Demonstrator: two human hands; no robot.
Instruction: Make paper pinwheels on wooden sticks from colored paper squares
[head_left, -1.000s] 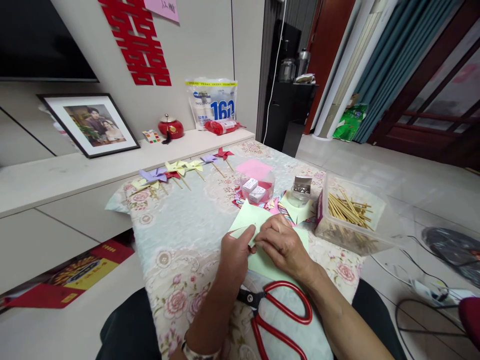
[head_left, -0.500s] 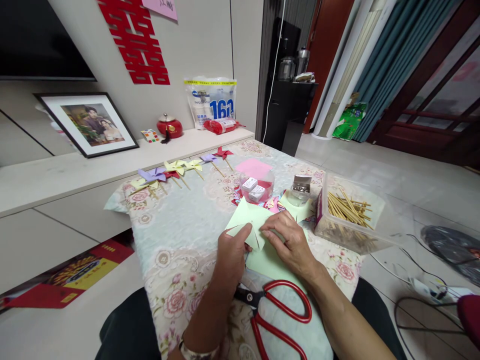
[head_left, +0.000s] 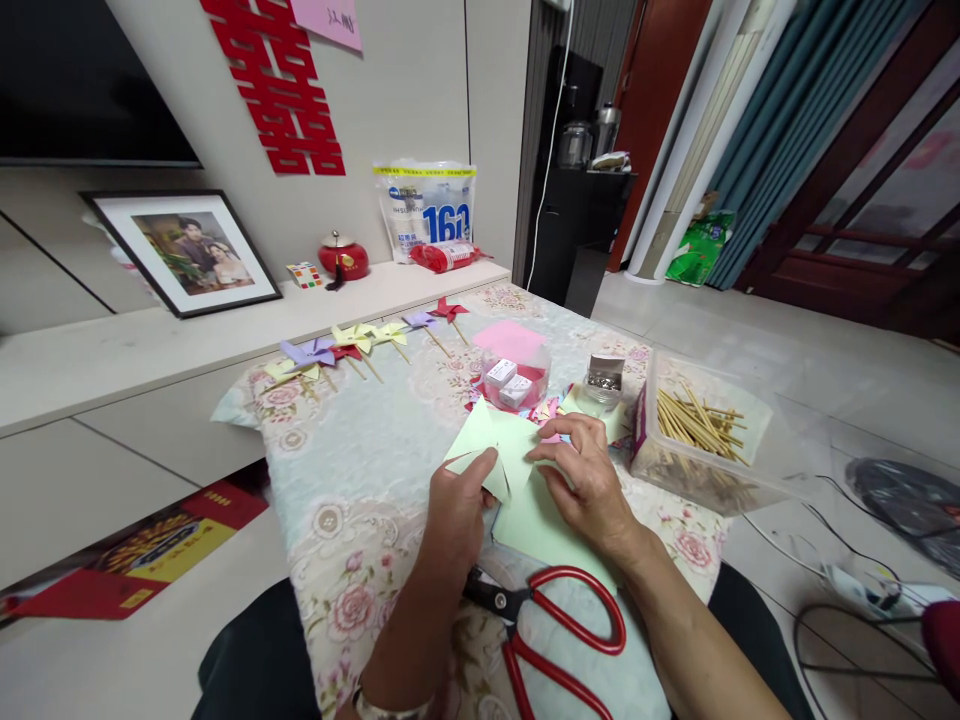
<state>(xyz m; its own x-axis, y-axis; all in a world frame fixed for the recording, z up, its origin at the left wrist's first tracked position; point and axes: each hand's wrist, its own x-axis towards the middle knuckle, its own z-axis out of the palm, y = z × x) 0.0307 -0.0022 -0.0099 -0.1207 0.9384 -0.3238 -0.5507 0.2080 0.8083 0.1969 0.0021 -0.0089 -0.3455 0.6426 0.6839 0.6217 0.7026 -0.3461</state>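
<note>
My left hand grips a light green paper square that has slits cut in from its corners, thumb on top near the middle. Close to that square's right edge is my right hand, its thumb and fingers bent and apart with nothing visible between them. Beneath both hands lies a larger piece of light green paper. Red-handled scissors rest on the tablecloth near me, their blades partly hidden by my left forearm.
Several finished paper pinwheels on sticks lie along the far left edge. A round clear container holds small white boxes. To the right are an opened small box of pins and a plastic bin of thin sticks.
My right hand has drawn slightly right, off the paper square, and its fingers have parted. The left hand keeps its hold, with the square shifted slightly left.
</note>
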